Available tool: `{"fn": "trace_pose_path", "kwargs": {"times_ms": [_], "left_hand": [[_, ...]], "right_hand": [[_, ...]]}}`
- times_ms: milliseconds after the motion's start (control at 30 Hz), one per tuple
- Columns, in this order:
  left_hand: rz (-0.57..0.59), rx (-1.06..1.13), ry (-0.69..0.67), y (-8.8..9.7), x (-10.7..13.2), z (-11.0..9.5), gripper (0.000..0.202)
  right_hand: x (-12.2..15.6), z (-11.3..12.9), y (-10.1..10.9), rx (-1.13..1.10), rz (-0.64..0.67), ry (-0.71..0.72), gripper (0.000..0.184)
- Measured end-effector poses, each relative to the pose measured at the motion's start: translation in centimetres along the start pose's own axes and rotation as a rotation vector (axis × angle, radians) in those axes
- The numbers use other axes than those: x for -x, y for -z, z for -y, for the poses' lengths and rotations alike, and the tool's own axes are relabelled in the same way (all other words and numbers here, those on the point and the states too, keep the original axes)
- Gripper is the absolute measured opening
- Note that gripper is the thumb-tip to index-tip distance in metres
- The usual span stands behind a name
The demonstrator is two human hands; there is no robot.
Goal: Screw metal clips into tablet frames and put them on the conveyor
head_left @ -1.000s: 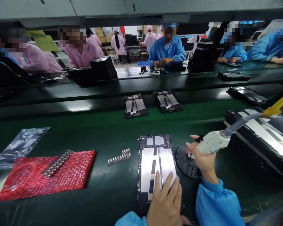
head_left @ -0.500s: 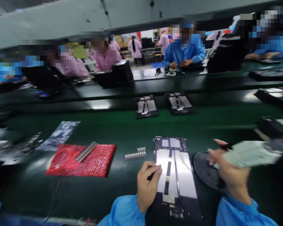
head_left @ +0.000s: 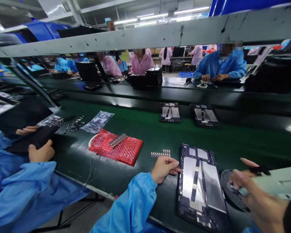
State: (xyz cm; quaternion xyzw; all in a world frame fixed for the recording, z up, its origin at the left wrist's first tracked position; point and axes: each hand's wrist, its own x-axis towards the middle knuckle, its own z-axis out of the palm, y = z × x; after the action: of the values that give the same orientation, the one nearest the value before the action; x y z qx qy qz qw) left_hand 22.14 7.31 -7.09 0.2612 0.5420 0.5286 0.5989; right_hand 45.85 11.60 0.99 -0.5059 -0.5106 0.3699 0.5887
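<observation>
The tablet chassis (head_left: 201, 181) is a flat rectangle with a black frame around two smooth silvery panels. A dark ribbon with pale patches runs between them, and small gold-toned contacts dot the lower end. The pale tool (head_left: 278, 183) has a smooth, rounded body with a black piece at its front. A red bubble-wrap pouch (head_left: 126, 150), glossy and pebbled, carries a narrow strip of small parts (head_left: 118, 140); near it lies a creased clear plastic bag (head_left: 98, 121).

The chassis lies flat between the two hands. The left hand (head_left: 163, 168) is at its left long edge, the grip drawn together with thumb against fingers; whether a small part sits between them, I cannot tell. The right hand (head_left: 259, 197) has its grip clamped around the tool, right of the chassis and over a round dark dish (head_left: 229, 191).

The desk (head_left: 75, 150) is dark green and faintly shiny. Short component strips (head_left: 160, 153) lie just beyond the left hand, and two similar chassis (head_left: 170, 112) rest farther back. At left, a co-worker's hands (head_left: 41, 151) hold a black panel (head_left: 36, 137). People in blue and pink smocks sit across the way, beneath a grey beam (head_left: 145, 40).
</observation>
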Motion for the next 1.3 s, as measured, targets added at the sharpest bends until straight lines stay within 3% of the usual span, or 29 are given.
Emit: {"fn": "trace_pose_path", "kwargs": {"times_ms": [133, 267, 467, 600, 1100, 1300], "left_hand": [[0.013, -0.176, -0.075, -0.5, -1.2, 0.0, 0.031], [0.014, -0.323, -0.182, -1.1, -2.3, 0.2, 0.013], [-0.016, -0.462, -0.289, -1.5, -3.5, 0.2, 0.013], [-0.012, -0.496, -0.3, -1.6, -3.6, 0.3, 0.015], [-0.013, -0.511, -0.234, -1.6, -3.0, -0.2, 0.016], [0.042, -0.515, -0.085, -1.5, -3.0, -1.8, 0.013]], "right_hand": [[1.1, 0.8, -1.6, -0.168, 0.121, -0.01, 0.053], [1.6, 0.8, -4.2, -0.233, 0.224, 0.025, 0.048], [1.2, -0.3, -8.4, -0.282, 0.32, 0.062, 0.045], [0.5, -1.4, -10.0, -0.284, 0.327, 0.069, 0.042], [0.4, -2.1, -10.8, -0.254, 0.359, 0.085, 0.037], [0.7, -1.8, -11.6, -0.271, 0.374, 0.052, 0.039]]}}
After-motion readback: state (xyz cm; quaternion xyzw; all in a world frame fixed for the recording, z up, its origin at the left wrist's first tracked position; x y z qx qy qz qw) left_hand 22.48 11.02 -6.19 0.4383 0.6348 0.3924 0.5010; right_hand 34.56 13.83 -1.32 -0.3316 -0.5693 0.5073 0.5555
